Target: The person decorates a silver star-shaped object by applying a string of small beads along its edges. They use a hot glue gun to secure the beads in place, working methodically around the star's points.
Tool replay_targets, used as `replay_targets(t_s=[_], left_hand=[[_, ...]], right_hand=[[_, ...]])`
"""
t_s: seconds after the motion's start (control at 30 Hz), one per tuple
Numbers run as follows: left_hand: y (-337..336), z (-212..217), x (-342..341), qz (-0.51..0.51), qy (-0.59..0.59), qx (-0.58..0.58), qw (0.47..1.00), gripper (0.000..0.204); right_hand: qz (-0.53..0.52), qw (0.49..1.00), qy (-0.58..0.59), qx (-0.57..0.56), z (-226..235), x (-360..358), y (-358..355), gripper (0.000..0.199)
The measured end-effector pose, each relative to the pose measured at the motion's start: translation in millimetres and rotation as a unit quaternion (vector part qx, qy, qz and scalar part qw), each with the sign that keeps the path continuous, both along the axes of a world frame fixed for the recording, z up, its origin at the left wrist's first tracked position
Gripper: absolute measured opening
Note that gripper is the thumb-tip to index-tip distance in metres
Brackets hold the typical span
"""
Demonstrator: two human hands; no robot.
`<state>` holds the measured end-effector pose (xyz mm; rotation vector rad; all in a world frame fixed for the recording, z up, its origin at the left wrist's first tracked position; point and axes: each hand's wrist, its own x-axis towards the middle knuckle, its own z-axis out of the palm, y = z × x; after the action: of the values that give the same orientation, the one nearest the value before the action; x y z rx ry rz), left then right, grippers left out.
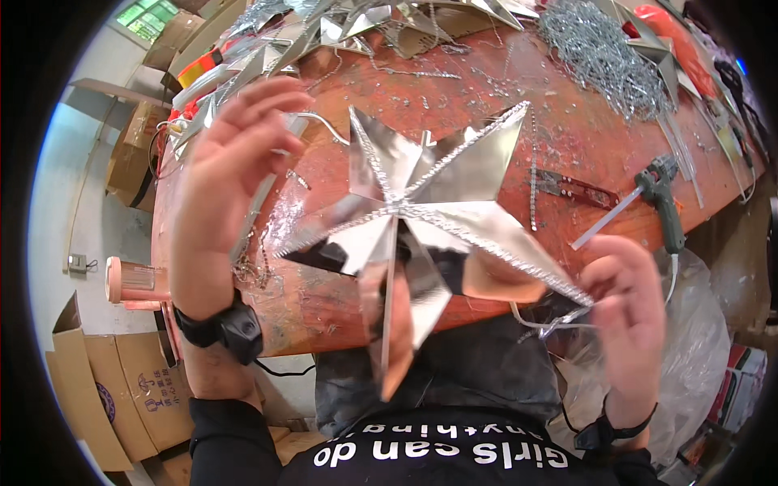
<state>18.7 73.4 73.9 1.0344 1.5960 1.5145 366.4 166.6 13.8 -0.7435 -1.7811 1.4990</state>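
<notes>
A shiny silver five-pointed star [462, 178] is held up over the front of the table. Sparkling trim runs along several of its ridges; the ridge pointing toward me looks bare. My right hand [628, 304] pinches the star's lower right tip. To the left of the star, my left hand [247, 154] is raised with its fingers apart, slightly blurred, holding nothing I can see. A white cord [324, 125] passes behind the star near the left fingers. At the right lies a green glue gun [664, 202] with a pale glue stick [604, 220] in its back end.
Red-handled pliers [579, 191] and a strip of sparkly trim [533, 178] lie on the worn red table [454, 85]. A tangled silver heap [600, 57] and more silver stars [332, 32] crowd the far side. Cardboard boxes [121, 373] stand on the left, a clear plastic bag [697, 324] on the right.
</notes>
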Motion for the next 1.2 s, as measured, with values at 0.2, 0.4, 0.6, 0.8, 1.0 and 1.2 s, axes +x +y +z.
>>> replay_targets(t_s=[0.2,0.4,0.6,0.8,1.0,1.2], left_hand=[[-54.6,-1.5,-96.9,0.27,-0.057,0.214,0.937,0.036],[-57.2,-38.1,-90.5,0.258,-0.052,0.192,0.945,0.034],[-40.0,-39.3,-50.2,0.131,-0.044,0.189,0.972,0.022],[-41.2,-41.6,-35.9,0.125,0.007,0.242,0.962,0.025],[-34.2,-35.8,-4.1,0.129,0.019,0.149,0.98,0.034],[-29.7,-37.0,10.6,0.072,0.037,0.109,0.991,0.035]], right_hand=[[-0.217,0.958,-0.112,0.152,-8.0,58.3,88.7,0.051],[-0.195,0.764,-0.495,0.366,-31.5,74.9,127.0,0.057],[-0.19,0.789,-0.489,0.32,-5.7,58.4,127.5,0.041],[-0.31,0.898,-0.21,0.232,41.9,61.6,115.1,0.033],[0.034,0.978,0.043,0.202,68.6,22.2,88.8,0.047],[0.059,0.958,-0.04,0.277,69.8,-38.7,40.3,0.105]])
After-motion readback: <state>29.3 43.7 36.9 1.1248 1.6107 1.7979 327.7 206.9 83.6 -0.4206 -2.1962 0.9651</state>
